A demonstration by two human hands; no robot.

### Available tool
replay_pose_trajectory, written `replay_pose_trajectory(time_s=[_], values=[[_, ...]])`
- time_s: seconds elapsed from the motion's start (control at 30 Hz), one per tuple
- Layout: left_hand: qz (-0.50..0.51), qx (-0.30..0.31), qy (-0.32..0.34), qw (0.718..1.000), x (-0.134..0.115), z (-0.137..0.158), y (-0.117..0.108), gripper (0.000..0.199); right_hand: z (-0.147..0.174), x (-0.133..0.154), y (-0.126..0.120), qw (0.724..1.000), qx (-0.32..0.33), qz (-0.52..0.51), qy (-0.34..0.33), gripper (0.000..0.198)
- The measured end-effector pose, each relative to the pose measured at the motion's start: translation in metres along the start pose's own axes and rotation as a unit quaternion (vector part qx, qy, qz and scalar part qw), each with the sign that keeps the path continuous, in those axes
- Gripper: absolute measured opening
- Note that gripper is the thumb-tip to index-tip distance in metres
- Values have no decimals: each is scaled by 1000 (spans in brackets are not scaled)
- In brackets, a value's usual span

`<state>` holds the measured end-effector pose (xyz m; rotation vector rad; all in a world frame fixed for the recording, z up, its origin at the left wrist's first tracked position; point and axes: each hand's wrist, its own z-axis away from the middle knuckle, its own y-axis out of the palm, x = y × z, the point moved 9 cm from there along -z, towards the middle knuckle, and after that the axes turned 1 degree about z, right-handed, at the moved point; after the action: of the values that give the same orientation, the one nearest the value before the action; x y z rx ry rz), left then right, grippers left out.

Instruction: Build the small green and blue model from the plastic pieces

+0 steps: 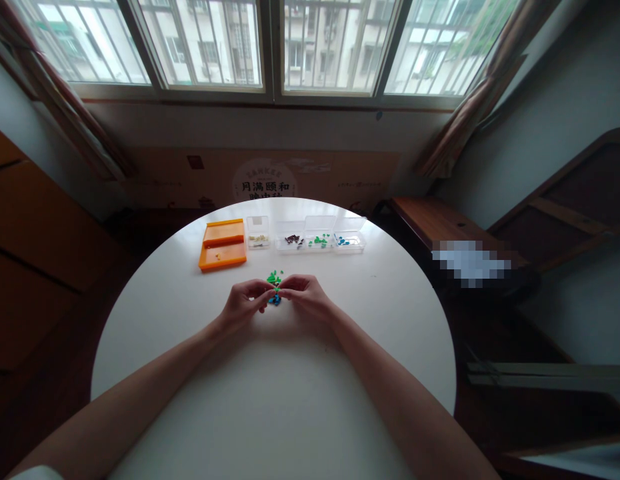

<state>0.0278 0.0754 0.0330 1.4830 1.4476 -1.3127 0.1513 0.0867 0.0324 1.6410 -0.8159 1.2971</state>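
Note:
My left hand (245,301) and my right hand (307,297) meet over the middle of the round white table. Their fingertips pinch a small green plastic piece (277,289) from both sides; its exact shape is too small to make out. Just beyond the fingers lie several loose green pieces (274,276) on the tabletop. Small blue pieces (275,301) show right under the fingertips, and I cannot tell whether they are joined to the green one.
Toward the table's (270,400) far side stand an orange tray (224,243) with two sections, a clear box (258,233) of cream pieces, and open clear boxes holding dark pieces (293,239), green pieces (320,241) and blue pieces (343,241). A wooden bench (440,223) is at right.

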Motion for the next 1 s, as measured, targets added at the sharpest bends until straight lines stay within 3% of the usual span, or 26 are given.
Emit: replay_pose_trajectory(time_s=[0.37, 0.5, 0.67, 0.87, 1.0], values=[[23, -14, -18, 999, 3, -2, -2, 29, -3, 0, -12, 999, -44, 10, -21, 25], [32, -28, -24, 999, 5, -3, -4, 28, -5, 2, -50, 986, -158, -36, -27, 27], [32, -19, -27, 999, 8, -4, -2, 24, 1, 2, -100, 944, -315, -95, -9, 22], [35, -15, -27, 999, 6, -4, 0, 25, -25, 15, -131, 919, -382, -98, -21, 17], [42, -14, -29, 999, 4, -4, 2, 26, -44, 24, -146, 910, -407, -69, -40, 23]])
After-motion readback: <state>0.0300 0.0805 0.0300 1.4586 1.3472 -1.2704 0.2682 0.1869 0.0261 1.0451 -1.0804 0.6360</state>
